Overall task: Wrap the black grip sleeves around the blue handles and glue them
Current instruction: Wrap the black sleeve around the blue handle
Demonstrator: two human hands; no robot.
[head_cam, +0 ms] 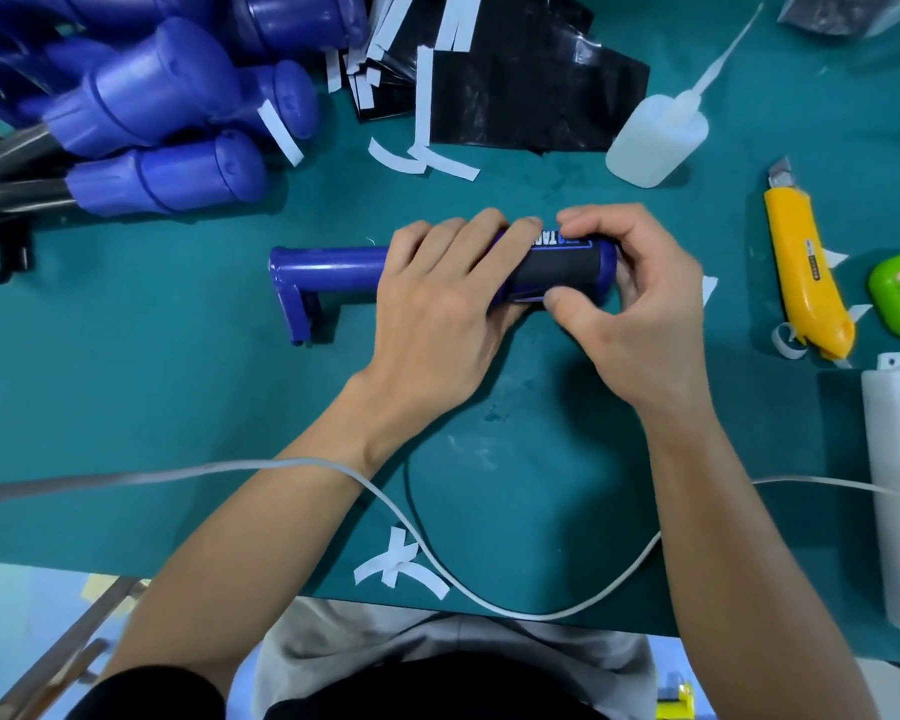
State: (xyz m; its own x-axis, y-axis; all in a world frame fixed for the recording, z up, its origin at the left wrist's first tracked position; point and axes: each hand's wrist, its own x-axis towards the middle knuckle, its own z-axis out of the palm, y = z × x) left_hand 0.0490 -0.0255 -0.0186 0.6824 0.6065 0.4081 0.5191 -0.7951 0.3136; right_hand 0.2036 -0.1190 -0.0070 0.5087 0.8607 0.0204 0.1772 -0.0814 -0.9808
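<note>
left grip, right grip clasp handle; teal mat.

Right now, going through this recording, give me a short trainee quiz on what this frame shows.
1. True or false: the blue handle bearing the black grip sleeve lies apart from the handle pile.
2. The glue bottle is nearest to: A the black sheet, B the white cable, C the green gadget.
3. What colour is the utility knife?
Key: 1 true; 2 A; 3 yellow.
</note>
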